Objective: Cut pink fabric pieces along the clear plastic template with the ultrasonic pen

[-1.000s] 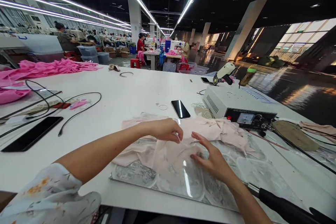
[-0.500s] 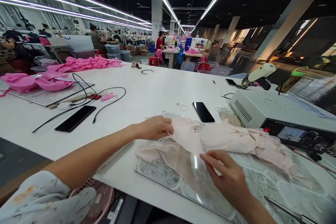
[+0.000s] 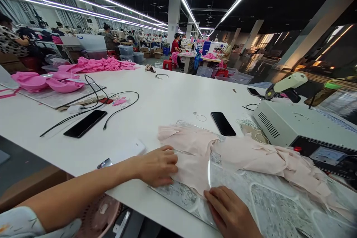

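Note:
A pale pink fabric piece (image 3: 192, 173) lies fairly flat on a clear-topped board (image 3: 181, 197) with a mottled grey pattern. My left hand (image 3: 158, 165) is closed at the piece's left edge, fingers curled down onto it. At its lower right corner, the fingertips of my right hand (image 3: 230, 210) are pinched together on the cloth. Behind the piece, a longer heap of the same pale pink fabric (image 3: 251, 154) stretches across the board to the right. Part of the piece's left edge is hidden under my left fingers.
A black phone (image 3: 223, 123) lies just beyond the fabric. To the right stands a grey machine box (image 3: 309, 122) with a dial. On the left are another dark phone (image 3: 85, 123), black cables (image 3: 134, 102) and bright pink cups (image 3: 65, 83). A pink basket (image 3: 97, 215) sits below the table edge.
My left hand has come down from the board's far left part toward the table's front edge. My right hand has also moved nearer. The raised, creased piece now lies flatter.

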The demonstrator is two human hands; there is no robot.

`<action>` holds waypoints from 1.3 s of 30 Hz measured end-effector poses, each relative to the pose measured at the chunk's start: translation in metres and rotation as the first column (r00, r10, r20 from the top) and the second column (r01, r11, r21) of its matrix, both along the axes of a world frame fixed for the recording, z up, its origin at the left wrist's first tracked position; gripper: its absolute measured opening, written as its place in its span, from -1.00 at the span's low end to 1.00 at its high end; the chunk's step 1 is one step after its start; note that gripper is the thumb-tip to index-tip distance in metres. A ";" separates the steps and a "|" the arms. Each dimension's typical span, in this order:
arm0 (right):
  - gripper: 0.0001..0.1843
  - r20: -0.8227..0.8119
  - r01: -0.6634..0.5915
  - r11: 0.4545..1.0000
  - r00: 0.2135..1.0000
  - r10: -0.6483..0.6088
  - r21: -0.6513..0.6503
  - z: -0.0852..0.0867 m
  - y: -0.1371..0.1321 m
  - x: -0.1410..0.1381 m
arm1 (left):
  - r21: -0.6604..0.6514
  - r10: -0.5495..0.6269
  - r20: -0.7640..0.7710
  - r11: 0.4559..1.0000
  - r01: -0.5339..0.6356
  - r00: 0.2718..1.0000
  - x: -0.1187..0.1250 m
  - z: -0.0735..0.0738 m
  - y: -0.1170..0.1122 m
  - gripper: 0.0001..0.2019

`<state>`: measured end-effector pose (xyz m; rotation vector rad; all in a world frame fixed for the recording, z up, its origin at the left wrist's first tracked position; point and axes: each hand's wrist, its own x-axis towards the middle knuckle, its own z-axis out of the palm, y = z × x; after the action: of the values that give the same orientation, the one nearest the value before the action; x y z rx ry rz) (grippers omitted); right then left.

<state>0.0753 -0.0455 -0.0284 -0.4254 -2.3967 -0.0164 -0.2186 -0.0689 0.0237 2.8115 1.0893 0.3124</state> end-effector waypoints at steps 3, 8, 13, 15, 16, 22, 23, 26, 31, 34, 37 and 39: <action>-0.67 -0.058 0.011 0.999 0.998 -0.013 -0.037 0.000 0.002 -0.004 | 0.056 -0.040 -0.023 0.998 0.041 0.999 0.017 -0.010 -0.003 -0.64; -0.80 -0.078 0.022 0.935 0.996 -0.053 -0.355 0.025 0.012 -0.003 | 0.009 0.097 0.005 0.995 -0.097 0.995 0.036 -0.028 -0.004 -0.87; -0.81 -0.123 0.104 0.731 0.960 -0.250 -0.675 0.056 0.038 0.001 | -0.278 0.385 0.201 0.904 -0.325 0.901 0.029 -0.018 0.006 -0.80; -0.76 -0.186 0.071 0.638 0.927 -0.327 -0.766 0.065 0.056 -0.004 | -0.293 0.431 0.210 0.884 -0.364 0.878 0.023 -0.007 0.017 -0.83; -0.73 -0.202 0.065 0.629 0.917 -0.344 -0.775 0.068 0.066 -0.009 | -0.297 0.449 0.210 0.876 -0.381 0.869 0.019 -0.001 0.024 -0.82; -0.78 -0.223 0.141 0.646 0.866 -0.448 -0.750 0.066 0.127 -0.040 | -0.247 0.535 0.161 0.835 -0.491 0.829 -0.003 0.014 0.076 -0.80; -0.80 -0.233 0.165 0.654 0.847 -0.477 -0.739 0.064 0.133 -0.038 | -0.224 0.550 0.155 0.829 -0.513 0.821 -0.005 0.014 0.083 -0.81; -0.76 -0.262 0.209 0.655 0.796 -0.545 -0.726 0.053 0.135 -0.015 | -0.156 0.549 0.159 0.835 -0.528 0.821 0.000 0.014 0.094 -0.74; -0.71 -0.262 0.328 0.599 0.676 -0.689 -0.731 0.031 0.114 0.057 | -0.117 0.380 0.153 0.924 -0.365 0.912 0.066 0.010 0.101 -0.81; -0.68 -0.243 0.395 0.559 0.614 -0.751 -0.729 0.019 0.104 0.085 | -0.127 0.301 0.112 0.949 -0.287 0.947 0.127 0.000 0.118 -0.69; -0.66 -0.229 0.427 0.556 0.608 -0.760 -0.713 0.010 0.097 0.094 | -0.135 0.263 0.041 0.957 -0.255 0.964 0.175 -0.013 0.136 -0.45; -0.66 -0.220 0.449 0.562 0.611 -0.760 -0.695 0.006 0.093 0.096 | -0.122 0.245 0.005 0.963 -0.242 0.970 0.190 -0.020 0.144 -0.66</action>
<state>0.1717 0.0472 -0.0221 -1.4033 -1.5494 0.4682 -0.0284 0.0753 0.0034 2.5663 1.4025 0.2846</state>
